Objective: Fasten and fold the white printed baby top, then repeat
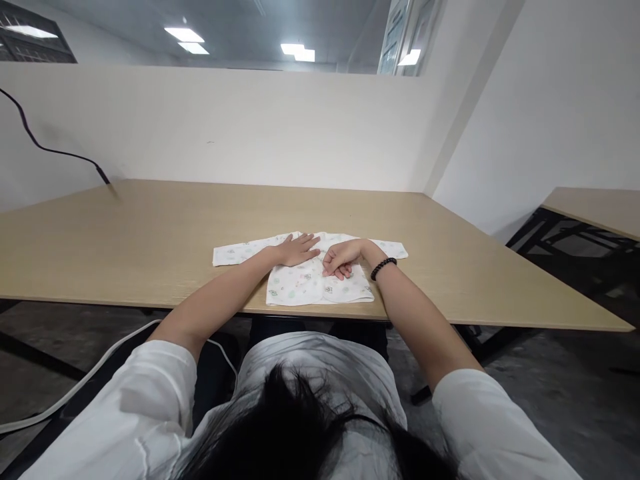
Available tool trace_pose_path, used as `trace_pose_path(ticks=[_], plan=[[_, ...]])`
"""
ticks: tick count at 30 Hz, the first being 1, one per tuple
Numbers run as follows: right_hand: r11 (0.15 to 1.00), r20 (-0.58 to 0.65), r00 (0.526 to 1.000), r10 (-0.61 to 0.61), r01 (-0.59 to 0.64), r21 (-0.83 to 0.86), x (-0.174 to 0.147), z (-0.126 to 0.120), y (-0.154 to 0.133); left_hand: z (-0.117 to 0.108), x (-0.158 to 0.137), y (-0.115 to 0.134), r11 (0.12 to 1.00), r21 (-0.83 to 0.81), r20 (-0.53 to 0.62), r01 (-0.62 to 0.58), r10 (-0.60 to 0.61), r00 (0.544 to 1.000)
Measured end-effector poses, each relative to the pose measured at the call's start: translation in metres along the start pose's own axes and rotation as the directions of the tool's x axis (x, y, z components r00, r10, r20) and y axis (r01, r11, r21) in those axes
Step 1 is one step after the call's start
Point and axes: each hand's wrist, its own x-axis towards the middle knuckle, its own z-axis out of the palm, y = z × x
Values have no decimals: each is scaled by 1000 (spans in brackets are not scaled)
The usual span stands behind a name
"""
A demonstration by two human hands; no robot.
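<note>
A small white long-sleeved baby shirt [295, 287] with a pale print lies spread on the table near its front edge. Its sleeves stretch out to the left and right, and the hem faces me. My left hand [299, 250] rests flat on the upper left part of the shirt, fingers extended. Over the middle of the shirt's front, my right hand [343, 259] is closed, with its fingers curled and the thumb against them. Whatever may be between those fingertips is hidden. A dark beaded bracelet [384, 268] circles my right wrist.
The wooden table [165, 220] reaches back to a low white wall [270, 127]. A black cable [65, 153] hangs down at the far left. Another table [595, 207] stands at the right. A pale cable [75, 387] runs below the table's left side.
</note>
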Motion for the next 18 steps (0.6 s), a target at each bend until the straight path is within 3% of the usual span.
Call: trace_pose_path(ticks=[5,8,10,12,14,16,18], plan=[[992,-79,995,57,-65,-104,3,4,-5,-3,3,-2,998,55,17,24,-25,1000],[986,-242,970,16,-55,-157,0,-2,-2,-13,2,-9,996,77,-9,52,-52,999],[981,-442,896,-52,-36,-189,-2,-8,4,-20,0,-18,993,85,-42,87,-84,996],[974,-643,757,-112,-45,-221,1,-14,15,-25,-2,-27,989,85,-68,123,-117,991],[966,-758,637,-136,-84,-244,8,-16,28,-25,-2,-36,985,83,-71,148,-143,987],[959,-793,595,-131,-127,-254,16,-16,41,-22,-1,-42,984,84,-52,159,-155,987],[954,-800,589,-116,-159,-255,22,-17,52,-18,1,-45,983,86,-33,161,-158,987]])
